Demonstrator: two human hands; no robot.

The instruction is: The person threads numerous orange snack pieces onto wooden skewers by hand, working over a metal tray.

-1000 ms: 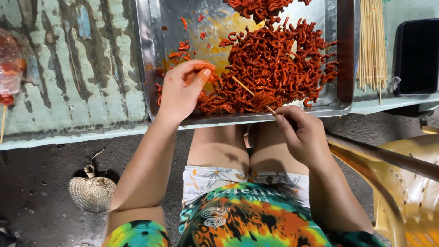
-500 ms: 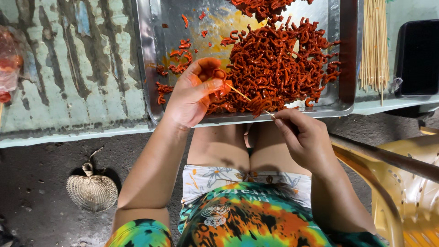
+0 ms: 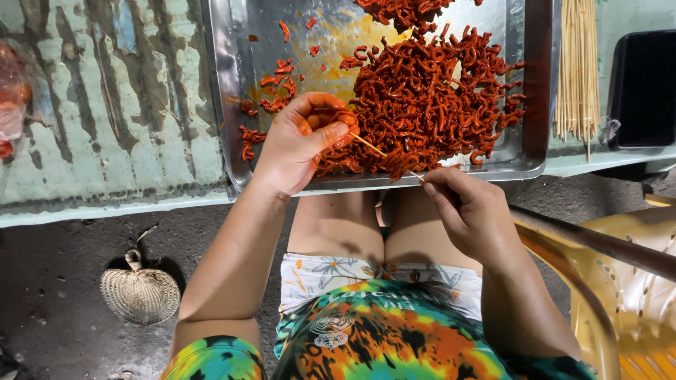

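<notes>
While both hands pinch one thin skewer (image 3: 384, 153), left (image 3: 299, 144) pressing a red strip (image 3: 346, 119), right (image 3: 468, 207) below the steel tray (image 3: 225, 105).

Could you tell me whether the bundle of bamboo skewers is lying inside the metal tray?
No, the bundle of bamboo skewers lies on the table to the right of the metal tray, outside its rim.

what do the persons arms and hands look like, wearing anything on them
Both forearms are bare. The left hand and right hand wear no gloves, rings or watch that show. Short tie-dye sleeves in green, orange and yellow cover the upper arms.
</notes>
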